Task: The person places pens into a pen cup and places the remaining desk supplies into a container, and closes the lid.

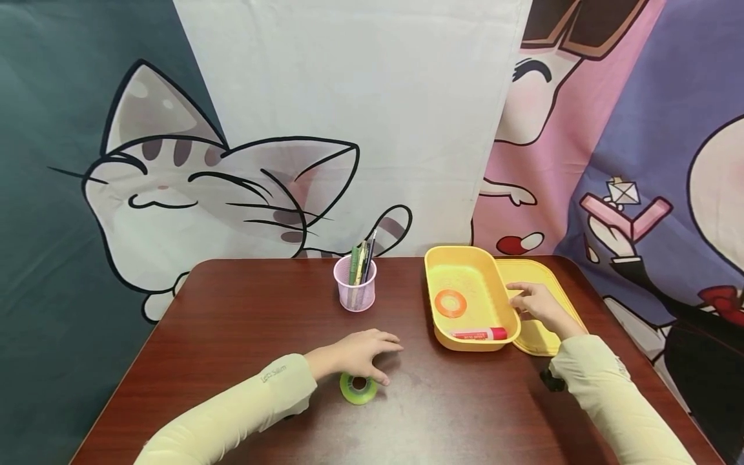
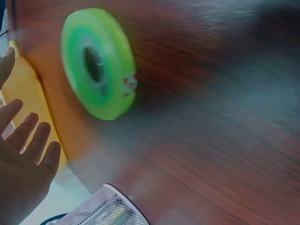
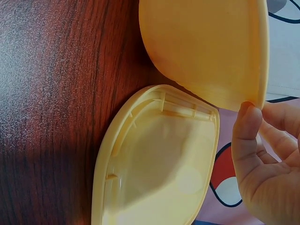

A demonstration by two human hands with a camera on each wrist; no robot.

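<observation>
Head: yellow box [image 1: 479,297] near bench [image 1: 250,323] far edge, toward right corner; green tape roll [image 1: 356,399] well in from that edge, by left hand [image 1: 360,352], fingers spread; both judged light, stiff, best held by rim and outer edge. Left wrist: fingers clear of roll, unclear from head. Right wrist: right hand [image 3: 274,168] pinches box rim; lid's [image 3: 159,159] ribbed inside plain only here.

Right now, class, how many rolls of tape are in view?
2: the orange roll inside the yellow box, and the green roll on the table near the left hand. No others show.
</observation>
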